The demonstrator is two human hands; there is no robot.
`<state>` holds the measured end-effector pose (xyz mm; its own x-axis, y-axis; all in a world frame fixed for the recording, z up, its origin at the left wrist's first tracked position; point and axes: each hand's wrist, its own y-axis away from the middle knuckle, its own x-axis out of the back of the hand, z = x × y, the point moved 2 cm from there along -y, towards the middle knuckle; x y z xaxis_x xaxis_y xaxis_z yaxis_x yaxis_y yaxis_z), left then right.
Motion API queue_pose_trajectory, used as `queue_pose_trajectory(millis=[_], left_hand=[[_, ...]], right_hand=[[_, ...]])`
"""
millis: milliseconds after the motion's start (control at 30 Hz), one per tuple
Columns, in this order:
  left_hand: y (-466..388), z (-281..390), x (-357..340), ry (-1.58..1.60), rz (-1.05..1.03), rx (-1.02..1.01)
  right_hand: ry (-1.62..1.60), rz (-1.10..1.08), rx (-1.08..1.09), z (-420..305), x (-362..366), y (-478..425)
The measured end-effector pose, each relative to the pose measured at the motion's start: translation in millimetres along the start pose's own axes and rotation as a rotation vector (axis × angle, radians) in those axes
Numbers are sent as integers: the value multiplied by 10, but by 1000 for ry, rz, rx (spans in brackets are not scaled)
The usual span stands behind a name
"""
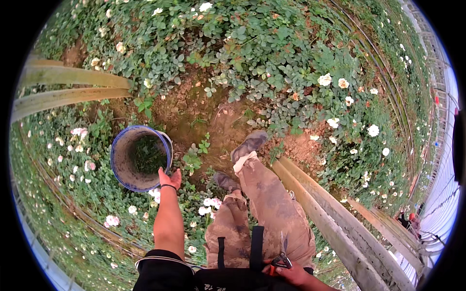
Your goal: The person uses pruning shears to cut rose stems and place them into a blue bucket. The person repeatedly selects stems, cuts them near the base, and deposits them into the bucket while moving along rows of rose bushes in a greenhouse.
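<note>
My left hand (170, 178) is at the near right rim of a round bucket (120, 160) with a blue edge, gripping it there. Dirt coats the bucket's inner wall, and dark green plant cuttings (147, 154) lie at its bottom. Close to my waist, my right hand (287, 272) holds pruning shears (282, 254) with red-and-black handles. Their blades point away from me and stand slightly apart over my trouser leg (273, 207). Around the bucket grow leafy rose bushes (233, 47) with white and pale pink blooms (213, 203).
Concrete posts (320, 218) slant past my right side, and more posts (76, 78) stand at the left. Bare soil (196, 109) lies ahead of my shoes (249, 145). Thin dark hoses or wires (386, 69) run along the right-hand row. A pale greenhouse wall (442, 203) borders the far right.
</note>
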<state>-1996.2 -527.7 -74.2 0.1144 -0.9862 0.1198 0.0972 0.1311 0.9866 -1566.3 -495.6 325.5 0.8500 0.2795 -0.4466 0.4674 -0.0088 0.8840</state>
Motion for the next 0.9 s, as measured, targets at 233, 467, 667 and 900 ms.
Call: queue_pose_trajectory(millis=[233,467,667,900], left_hand=[[356,-388,-376,-799,13,3],[980,-480,-1551,-1368,-49,-157],[1318,-525,-2678,-1536,-148,-242],[1614,-808,-4515,-1886,-255,-363]], right_hand=[[-382,204,102,-830,133,-60],[-407,315,-105,-1585,195,510],[-446,247,-13,-2148,144,427],[-376,590,362,-3077,550,289]])
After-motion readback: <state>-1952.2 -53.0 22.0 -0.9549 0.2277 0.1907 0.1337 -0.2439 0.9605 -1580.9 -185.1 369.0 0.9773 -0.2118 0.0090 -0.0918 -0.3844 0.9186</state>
